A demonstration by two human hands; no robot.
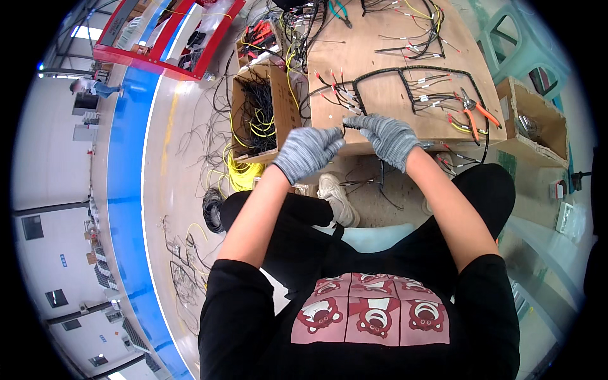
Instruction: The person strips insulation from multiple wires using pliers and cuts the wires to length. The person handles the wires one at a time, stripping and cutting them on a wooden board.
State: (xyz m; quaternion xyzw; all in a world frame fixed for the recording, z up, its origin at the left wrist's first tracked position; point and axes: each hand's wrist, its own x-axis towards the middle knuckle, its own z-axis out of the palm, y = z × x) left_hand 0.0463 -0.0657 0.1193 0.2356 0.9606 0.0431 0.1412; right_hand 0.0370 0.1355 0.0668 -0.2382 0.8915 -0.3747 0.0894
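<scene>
At the near edge of the wooden tabletop (379,107), both gloved hands meet around a short black section of a wire harness (373,75). My left hand (307,153) is closed, with its fingertips pinching at that section. My right hand (391,140) also has its fingers closed on the black part, which is mostly hidden by the gloves. The taped harness branches across the wood, and its thin leads end in red tips and white labels. Orange-handled pliers (470,115) lie right of the hands, on the harness's right side.
Teal-handled pliers (340,12) lie at the table's far edge. Left of it stands a cardboard box (286,95) of black wires, beside a yellow wire coil (242,174). Another cardboard box (550,136) and a green plastic stool (525,47) stand right. A red rack (212,47) is far left.
</scene>
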